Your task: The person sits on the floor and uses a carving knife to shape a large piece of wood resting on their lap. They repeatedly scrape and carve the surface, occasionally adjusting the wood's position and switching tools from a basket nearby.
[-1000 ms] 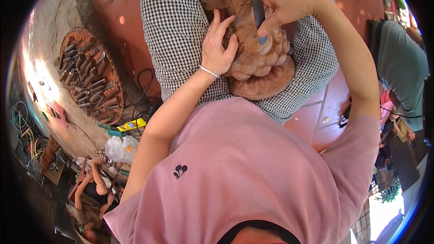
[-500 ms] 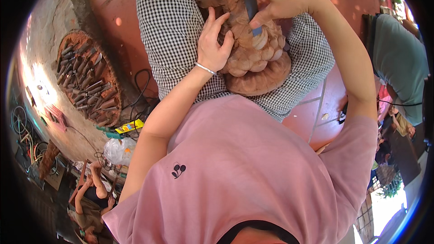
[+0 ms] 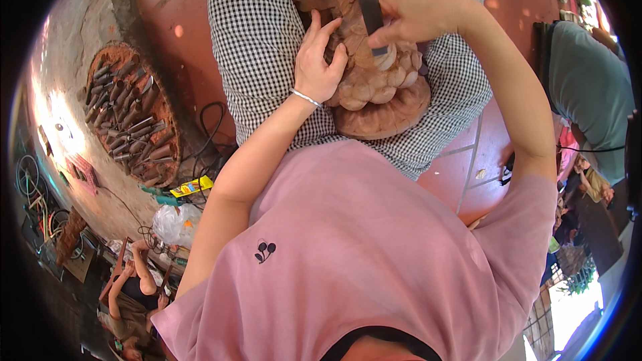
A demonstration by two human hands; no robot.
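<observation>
A brown wooden carving (image 3: 374, 97), with rounded lobes above a ridged round base, sits between my legs in checked trousers. My left hand (image 3: 319, 60) lies against its left side, fingers spread and touching the wood. At the upper right of the carving, my right hand (image 3: 414, 12) is closed on a long dark flat strip-like tool (image 3: 367, 0). The tool's lower end rests at or just over the wood above the lobes; contact cannot be made out. Its exact kind is unclear, and its far end is blurred.
On a ledge to the left, a round reddish tray (image 3: 175, 135) holds several carving tools. Near it lie a yellow packet (image 3: 192, 186), a black cable (image 3: 212, 112) and a clear plastic bag (image 3: 176, 223). Other people sit at the lower left and right; red tiles (image 3: 180, 60) cover the floor.
My right hand and the dark tool have shifted slightly; the blue glint on the tool's lower end has gone dark. My left hand stays against the carving.
</observation>
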